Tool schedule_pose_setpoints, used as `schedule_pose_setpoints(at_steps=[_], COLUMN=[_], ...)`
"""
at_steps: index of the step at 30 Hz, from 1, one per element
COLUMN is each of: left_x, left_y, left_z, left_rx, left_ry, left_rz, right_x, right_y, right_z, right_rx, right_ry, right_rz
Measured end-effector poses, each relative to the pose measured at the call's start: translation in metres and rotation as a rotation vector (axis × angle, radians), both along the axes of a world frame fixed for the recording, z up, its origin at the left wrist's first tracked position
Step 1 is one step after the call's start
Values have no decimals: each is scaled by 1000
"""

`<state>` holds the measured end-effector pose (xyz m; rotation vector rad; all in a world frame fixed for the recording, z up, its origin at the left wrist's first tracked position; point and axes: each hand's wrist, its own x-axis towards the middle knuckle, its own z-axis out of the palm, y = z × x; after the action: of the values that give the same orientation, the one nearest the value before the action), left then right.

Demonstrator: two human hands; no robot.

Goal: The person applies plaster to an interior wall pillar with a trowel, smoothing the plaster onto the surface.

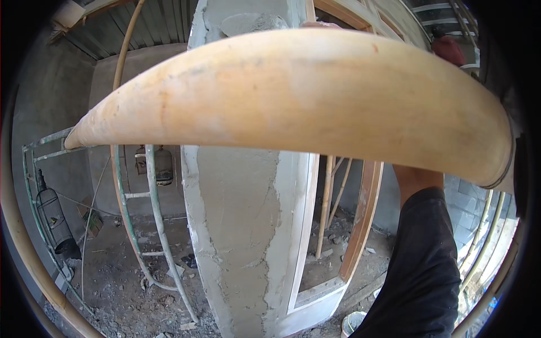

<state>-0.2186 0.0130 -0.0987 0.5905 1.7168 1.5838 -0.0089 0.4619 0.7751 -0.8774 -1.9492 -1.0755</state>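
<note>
A rough earthen floor [121,281] strewn with grey rubble carries everything low down. Toward seven o'clock a green-painted, ladder-like metal frame [153,195] stands on it; near five o'clock sits a pale bucket [354,323], partly cut off; between eight and nine, a small box [92,221].

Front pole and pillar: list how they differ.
The front pole runs crosswise; the pillar stands upright. The front pole is tan; the pillar is grey. The front pole looks smooth; the pillar has patchy plaster. Both are longer than wide.
</note>
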Motion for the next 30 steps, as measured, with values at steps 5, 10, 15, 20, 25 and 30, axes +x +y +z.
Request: schedule_pose_setpoints(at_steps=[5, 10, 15, 20, 25, 30], left_x=[-38, -72, -43, -70, -82, -111], left_y=[66, 85, 52, 33, 20, 38], left_z=[-23, -189, -40, -35, -58, -125], left_rx=[98, -41, 175, -32, 2, -203], left_ry=[53, 1464, 170, 219, 272, 998], left_rz=[-43, -350, 87, 1, -24, -68], right_x=[74, 8, 20, 34, 5, 12], right_y=[-106, -141, -83, -100, -121, -159], right_z=[36, 30, 62, 47, -28, -125], right_rx=[185, -20, 353, 133, 13, -34], right_ry=[32, 321, 365, 397, 173, 138], right_rz=[-192, -64, -179, -103, -172, -184])
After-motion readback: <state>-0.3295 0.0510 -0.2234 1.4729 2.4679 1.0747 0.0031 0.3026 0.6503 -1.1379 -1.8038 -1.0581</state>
